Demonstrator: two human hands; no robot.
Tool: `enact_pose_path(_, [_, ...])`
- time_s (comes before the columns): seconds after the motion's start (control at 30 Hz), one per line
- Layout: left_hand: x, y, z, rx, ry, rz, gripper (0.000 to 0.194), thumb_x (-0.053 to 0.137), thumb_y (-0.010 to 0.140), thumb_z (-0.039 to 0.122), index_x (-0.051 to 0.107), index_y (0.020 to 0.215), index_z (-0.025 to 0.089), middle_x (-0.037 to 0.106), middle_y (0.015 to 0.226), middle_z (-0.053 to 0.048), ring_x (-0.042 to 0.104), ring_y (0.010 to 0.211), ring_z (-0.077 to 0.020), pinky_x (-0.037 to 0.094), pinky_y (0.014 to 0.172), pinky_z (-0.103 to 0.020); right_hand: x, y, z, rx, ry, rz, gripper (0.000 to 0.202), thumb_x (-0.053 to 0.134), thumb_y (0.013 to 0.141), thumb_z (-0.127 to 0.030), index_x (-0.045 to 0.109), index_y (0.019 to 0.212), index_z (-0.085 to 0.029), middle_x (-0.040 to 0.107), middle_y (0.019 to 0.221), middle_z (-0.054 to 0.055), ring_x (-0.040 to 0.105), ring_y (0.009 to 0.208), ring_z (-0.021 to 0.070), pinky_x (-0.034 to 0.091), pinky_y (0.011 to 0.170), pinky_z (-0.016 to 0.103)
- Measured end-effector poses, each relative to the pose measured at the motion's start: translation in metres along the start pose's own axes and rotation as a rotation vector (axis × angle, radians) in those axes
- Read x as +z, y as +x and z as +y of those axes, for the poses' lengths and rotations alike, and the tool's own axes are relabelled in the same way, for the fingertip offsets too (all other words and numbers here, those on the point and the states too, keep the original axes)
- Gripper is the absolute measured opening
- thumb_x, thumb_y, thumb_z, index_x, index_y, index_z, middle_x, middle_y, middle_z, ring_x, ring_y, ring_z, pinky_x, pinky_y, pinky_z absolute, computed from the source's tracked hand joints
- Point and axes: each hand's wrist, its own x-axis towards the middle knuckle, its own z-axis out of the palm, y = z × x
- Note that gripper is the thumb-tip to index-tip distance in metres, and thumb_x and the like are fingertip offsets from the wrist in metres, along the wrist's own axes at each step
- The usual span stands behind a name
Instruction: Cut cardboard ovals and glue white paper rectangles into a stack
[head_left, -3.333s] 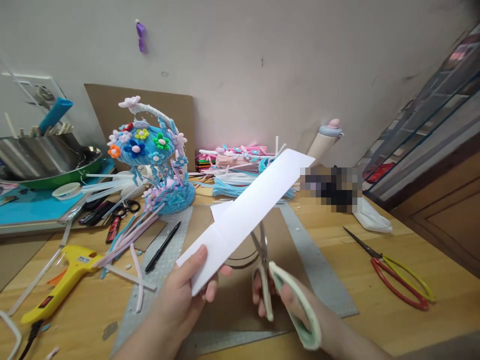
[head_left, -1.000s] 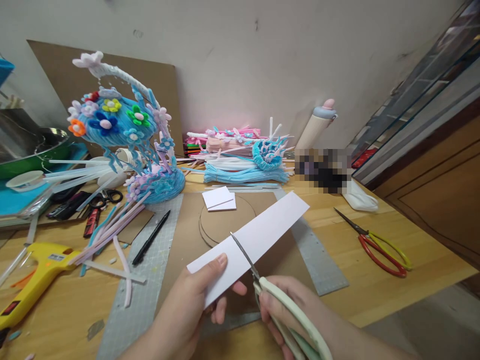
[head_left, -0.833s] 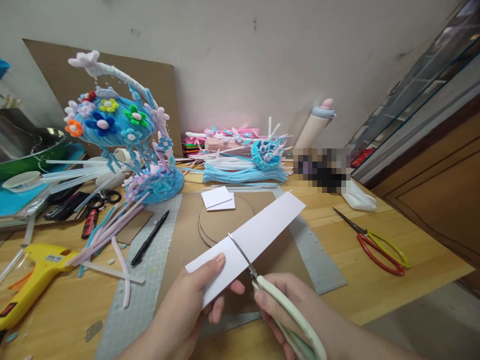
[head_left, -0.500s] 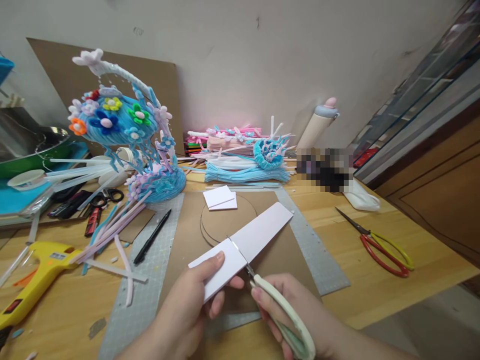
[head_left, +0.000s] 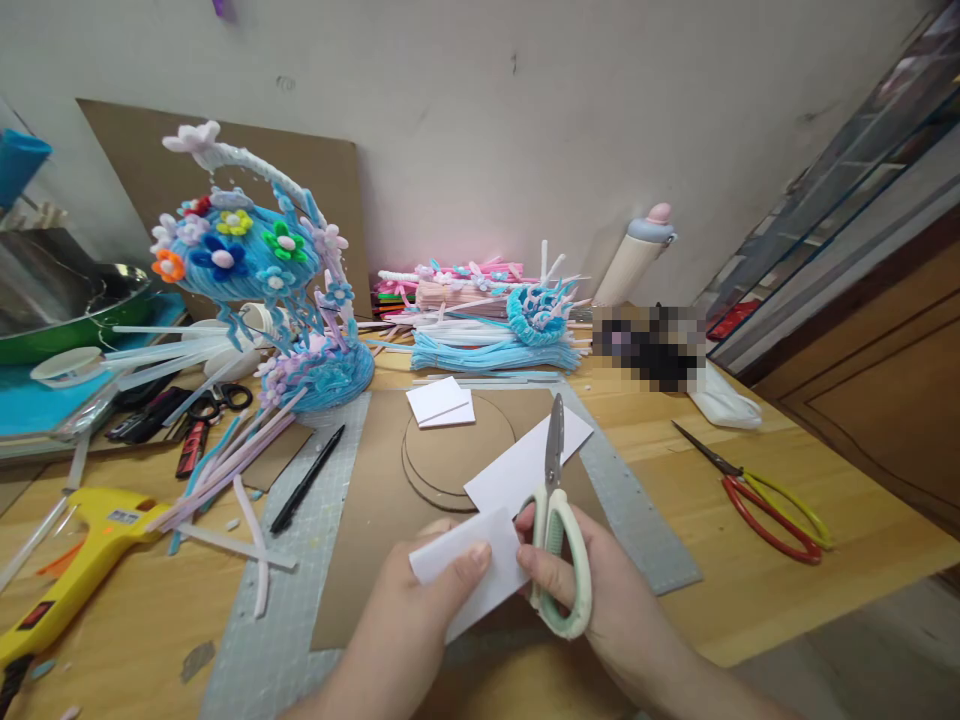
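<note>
My left hand [head_left: 427,605] is closed on a small white board piece [head_left: 472,570], the thumb pressed on its top face. Pale green-handled scissors [head_left: 555,540] are in my right hand [head_left: 600,590], their blades together and pointing away from me. Fingers of that hand also touch the right edge of the white piece. A longer white board strip [head_left: 517,460] lies beyond, partly behind the scissors, on brown cardboard [head_left: 367,480] marked with a drawn circle. Two small white pieces [head_left: 441,403] overlap at the far side of the cardboard.
Under the cardboard is a grey cutting mat [head_left: 259,610]. Left are a black pen [head_left: 307,480], a yellow glue gun [head_left: 75,560] and a pipe-cleaner flower ornament [head_left: 255,250]. Red-and-yellow-handled scissors [head_left: 772,505] lie right. Pipe-cleaner bundles [head_left: 487,352] and a bottle [head_left: 636,255] stand behind.
The white strip has been cut in two; its longer part now lies on the cardboard. My left hand keeps the short part, and the scissors have swung upright with blades together.
</note>
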Motion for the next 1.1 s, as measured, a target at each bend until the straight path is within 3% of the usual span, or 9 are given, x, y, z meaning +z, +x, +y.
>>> enact_pose_path(0.13, [0.003, 0.003, -0.012, -0.03, 0.019, -0.031, 0.035, 0.066, 0.074, 0.051, 0.06, 0.078, 0.017, 0.063, 0.064, -0.001, 0.054, 0.058, -0.0157, 0.037, 0.052, -0.026, 0.0, -0.001, 0.001, 0.007, 0.012, -0.036, 0.041, 0.083, 0.063, -0.038, 0.055, 0.084, -0.017, 0.055, 0.063, -0.006, 0.05, 0.055, 0.0083, 0.042, 0.052, 0.019])
enact_pose_path(0.23, [0.001, 0.007, -0.012, 0.117, 0.075, 0.079, 0.035, 0.066, 0.074, 0.048, 0.051, 0.093, 0.023, 0.061, 0.078, 0.0, 0.058, 0.068, -0.0187, 0.045, 0.059, -0.03, -0.007, 0.003, -0.001, -0.006, 0.034, 0.018, 0.042, 0.082, 0.063, -0.041, 0.054, 0.084, -0.018, 0.054, 0.066, -0.006, 0.051, 0.057, 0.0093, 0.043, 0.053, 0.02])
enact_pose_path(0.37, [-0.004, 0.008, -0.005, 0.422, 0.673, 0.186, 0.059, 0.071, 0.07, 0.028, 0.044, 0.123, 0.031, 0.052, 0.121, -0.006, 0.049, 0.113, -0.0272, 0.04, 0.095, -0.045, -0.015, 0.009, -0.012, -0.059, -0.054, 0.115, 0.043, 0.083, 0.06, -0.042, 0.055, 0.082, -0.018, 0.054, 0.066, -0.005, 0.051, 0.055, 0.0102, 0.044, 0.05, 0.021])
enact_pose_path(0.43, [-0.005, 0.007, -0.003, 0.524, 0.996, 0.146, 0.06, 0.071, 0.07, 0.022, 0.047, 0.124, 0.029, 0.051, 0.125, -0.007, 0.043, 0.119, -0.0287, 0.035, 0.1, -0.048, -0.015, 0.011, -0.017, -0.075, -0.071, 0.121, 0.041, 0.083, 0.058, -0.041, 0.057, 0.08, -0.018, 0.055, 0.064, -0.005, 0.051, 0.052, 0.0105, 0.043, 0.048, 0.022])
enact_pose_path(0.53, [-0.001, 0.006, -0.001, 0.611, 1.233, 0.158, 0.054, 0.069, 0.072, 0.022, 0.05, 0.122, 0.021, 0.056, 0.117, -0.01, 0.047, 0.111, -0.0296, 0.039, 0.096, -0.047, -0.014, 0.013, -0.018, -0.109, -0.081, 0.133, 0.041, 0.084, 0.055, -0.041, 0.057, 0.076, -0.018, 0.056, 0.064, -0.004, 0.051, 0.051, 0.011, 0.042, 0.047, 0.022])
enact_pose_path(0.73, [0.011, 0.017, 0.019, 0.652, 1.496, 0.252, 0.046, 0.067, 0.074, 0.022, 0.054, 0.118, 0.021, 0.06, 0.108, -0.007, 0.053, 0.099, -0.0277, 0.042, 0.087, -0.042, -0.023, 0.027, -0.012, -0.203, -0.062, 0.173, 0.04, 0.081, 0.062, -0.043, 0.057, 0.082, -0.018, 0.058, 0.059, -0.004, 0.05, 0.049, 0.0115, 0.038, 0.046, 0.022])
enact_pose_path(0.9, [-0.01, 0.052, 0.036, 0.561, 1.52, 0.477, 0.04, 0.065, 0.077, 0.032, 0.058, 0.112, 0.013, 0.061, 0.099, -0.013, 0.055, 0.094, -0.0322, 0.043, 0.081, -0.044, -0.041, 0.037, -0.008, -0.333, 0.025, 0.295, 0.032, 0.072, 0.075, -0.043, 0.052, 0.086, -0.02, 0.056, 0.06, -0.004, 0.049, 0.056, 0.0126, 0.036, 0.051, 0.022])
enact_pose_path(1.0, [-0.022, 0.064, 0.037, 0.531, 1.525, 0.494, 0.039, 0.068, 0.075, 0.037, 0.063, 0.107, 0.015, 0.061, 0.106, -0.013, 0.056, 0.098, -0.0312, 0.044, 0.083, -0.041, -0.048, 0.036, -0.006, -0.362, 0.069, 0.317, 0.031, 0.073, 0.074, -0.04, 0.052, 0.085, -0.02, 0.056, 0.062, -0.003, 0.05, 0.059, 0.0136, 0.036, 0.053, 0.023])
enact_pose_path(1.1, [-0.016, 0.06, 0.038, 0.533, 1.524, 0.53, 0.041, 0.067, 0.077, 0.039, 0.062, 0.109, 0.015, 0.059, 0.113, -0.014, 0.053, 0.104, -0.031, 0.042, 0.088, -0.04, -0.05, 0.034, -0.004, -0.383, 0.097, 0.313, 0.028, 0.072, 0.076, -0.038, 0.053, 0.085, -0.019, 0.056, 0.064, -0.003, 0.049, 0.06, 0.0131, 0.036, 0.055, 0.024])
